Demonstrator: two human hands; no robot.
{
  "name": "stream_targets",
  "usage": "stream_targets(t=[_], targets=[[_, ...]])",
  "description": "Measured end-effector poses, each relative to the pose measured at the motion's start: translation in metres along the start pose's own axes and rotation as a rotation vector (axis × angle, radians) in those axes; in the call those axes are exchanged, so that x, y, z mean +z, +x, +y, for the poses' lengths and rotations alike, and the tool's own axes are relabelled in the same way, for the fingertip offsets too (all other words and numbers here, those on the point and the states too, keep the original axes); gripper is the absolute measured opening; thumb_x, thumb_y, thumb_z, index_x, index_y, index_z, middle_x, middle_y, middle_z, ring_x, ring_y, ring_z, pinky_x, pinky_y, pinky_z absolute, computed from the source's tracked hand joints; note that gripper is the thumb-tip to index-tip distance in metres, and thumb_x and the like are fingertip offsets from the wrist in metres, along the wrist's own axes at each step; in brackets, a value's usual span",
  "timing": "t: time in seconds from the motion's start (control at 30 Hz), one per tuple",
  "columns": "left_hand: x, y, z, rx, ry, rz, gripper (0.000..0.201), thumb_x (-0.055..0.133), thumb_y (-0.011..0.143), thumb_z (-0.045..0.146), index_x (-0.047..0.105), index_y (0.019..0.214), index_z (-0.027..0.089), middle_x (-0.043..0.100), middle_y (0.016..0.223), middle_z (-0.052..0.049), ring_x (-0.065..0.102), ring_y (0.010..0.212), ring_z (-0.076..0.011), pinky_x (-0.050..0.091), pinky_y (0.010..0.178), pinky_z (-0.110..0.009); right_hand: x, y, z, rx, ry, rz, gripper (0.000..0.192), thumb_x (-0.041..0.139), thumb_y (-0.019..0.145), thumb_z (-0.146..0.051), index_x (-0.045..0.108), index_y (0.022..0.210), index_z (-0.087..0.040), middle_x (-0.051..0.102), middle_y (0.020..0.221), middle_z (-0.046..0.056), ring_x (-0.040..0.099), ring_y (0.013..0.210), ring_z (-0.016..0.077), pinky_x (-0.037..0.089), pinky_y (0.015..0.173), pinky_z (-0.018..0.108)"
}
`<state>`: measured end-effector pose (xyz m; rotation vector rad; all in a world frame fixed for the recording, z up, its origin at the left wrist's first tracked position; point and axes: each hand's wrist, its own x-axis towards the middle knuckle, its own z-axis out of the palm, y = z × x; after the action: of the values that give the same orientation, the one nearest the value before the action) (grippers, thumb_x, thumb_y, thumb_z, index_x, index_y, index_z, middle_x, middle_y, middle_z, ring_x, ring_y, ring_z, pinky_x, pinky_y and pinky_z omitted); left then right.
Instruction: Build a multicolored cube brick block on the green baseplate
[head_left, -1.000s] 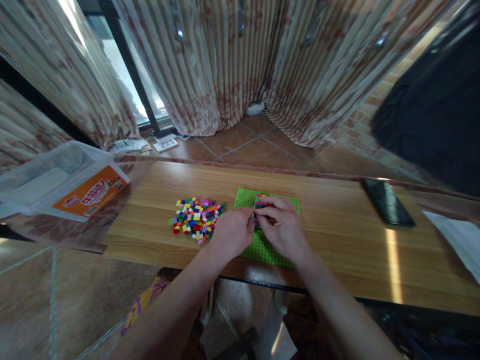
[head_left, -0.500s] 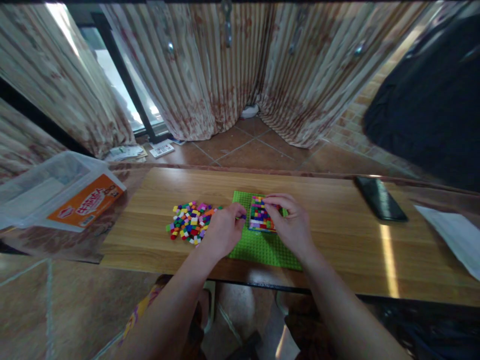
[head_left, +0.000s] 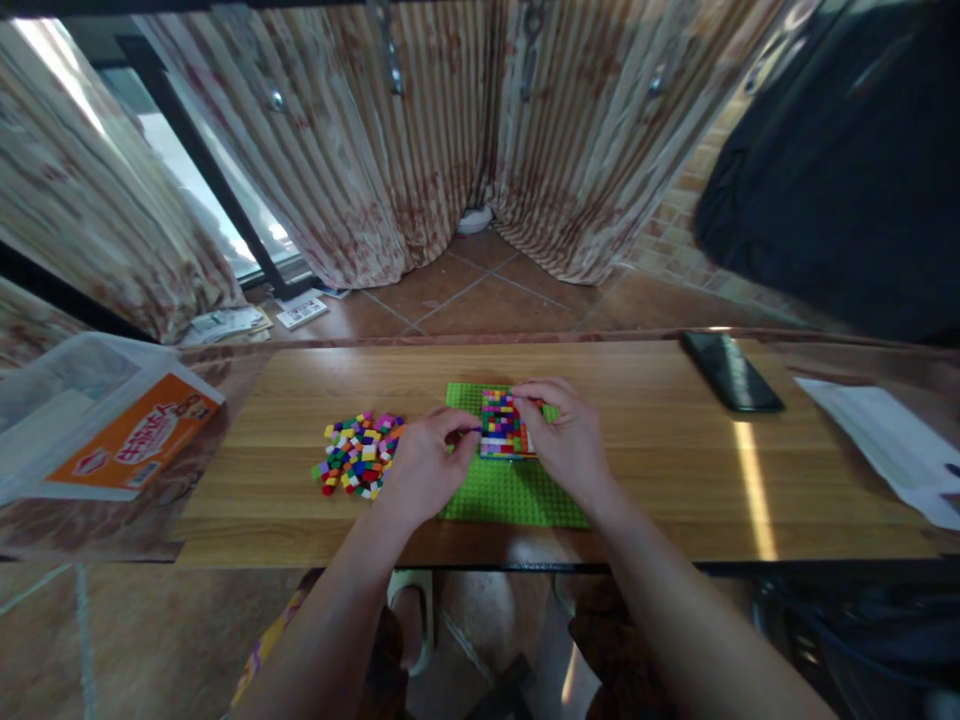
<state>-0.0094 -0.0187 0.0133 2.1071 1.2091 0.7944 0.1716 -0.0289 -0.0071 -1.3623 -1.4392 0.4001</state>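
A green studded baseplate [head_left: 487, 500] lies on the wooden table, carrying a block of rows of small multicoloured toy bricks [head_left: 495, 425]. My left hand [head_left: 427, 455] is at the block's left side, thumb and forefinger pinched on a small dark blue brick [head_left: 478, 430]. Over the block's right part rests my right hand [head_left: 562, 435], its thumb and forefinger together at the upper rows. Whatever lies between those fingertips is too small to make out, and the hand hides the block's right side. Loose bricks [head_left: 356, 450] form a pile left of my left hand.
A clear plastic box [head_left: 112, 360] with an orange label stands at the table's left end. To the right lie a black phone [head_left: 731, 372] and a white sheet of paper [head_left: 877, 430]. The table's front edge [head_left: 517, 567] runs just beneath my forearms.
The view has shifted, so the whole table sits further left in it. My left fingertips have drawn closer to the block's left edge with the small brick. My right hand remains over the block.
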Motion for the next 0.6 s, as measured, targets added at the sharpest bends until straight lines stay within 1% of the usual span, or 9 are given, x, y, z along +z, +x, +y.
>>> stream_targets(t=[0.1, 0.23, 0.47, 0.6], targets=[[0.002, -0.001, 0.007, 0.035, -0.051, 0.003, 0.014, 0.056, 0.084, 0.016, 0.069, 0.088, 0.019, 0.069, 0.079, 0.000, 0.063, 0.072, -0.0123, 0.048, 0.071, -0.024, 0.000, 0.002, 0.001, 0.040, 0.004, 0.027, 0.017, 0.056, 0.082, -0.023, 0.073, 0.085, -0.022, 0.070, 0.091, 0.005, 0.065, 0.089, 0.0186, 0.050, 0.084, 0.033], [0.010, 0.000, 0.012, 0.052, -0.048, -0.011, 0.015, 0.055, 0.083, 0.015, 0.068, 0.088, 0.020, 0.071, 0.078, 0.001, 0.064, 0.069, -0.0118, 0.049, 0.069, -0.023, 0.000, 0.004, 0.001, 0.076, -0.001, 0.036, 0.017, 0.056, 0.082, -0.025, 0.072, 0.085, -0.022, 0.071, 0.089, 0.004, 0.066, 0.088, 0.0198, 0.051, 0.084, 0.035], [0.019, 0.003, 0.011, 0.063, 0.061, -0.052, 0.014, 0.054, 0.084, 0.015, 0.067, 0.087, 0.020, 0.073, 0.088, 0.000, 0.065, 0.074, -0.0126, 0.048, 0.071, -0.024, 0.000, 0.004, 0.002, 0.077, 0.003, 0.011, 0.017, 0.055, 0.082, -0.025, 0.072, 0.084, -0.023, 0.071, 0.089, 0.004, 0.066, 0.088, 0.0196, 0.051, 0.085, 0.036], [0.023, 0.004, 0.009, 0.082, 0.125, -0.056, 0.012, 0.055, 0.086, 0.017, 0.066, 0.088, 0.021, 0.072, 0.087, 0.000, 0.065, 0.075, -0.0131, 0.047, 0.071, -0.024, -0.001, 0.004, 0.002, 0.085, -0.002, 0.011, 0.016, 0.056, 0.082, -0.023, 0.072, 0.083, -0.022, 0.071, 0.090, 0.005, 0.066, 0.087, 0.0190, 0.051, 0.083, 0.034]])
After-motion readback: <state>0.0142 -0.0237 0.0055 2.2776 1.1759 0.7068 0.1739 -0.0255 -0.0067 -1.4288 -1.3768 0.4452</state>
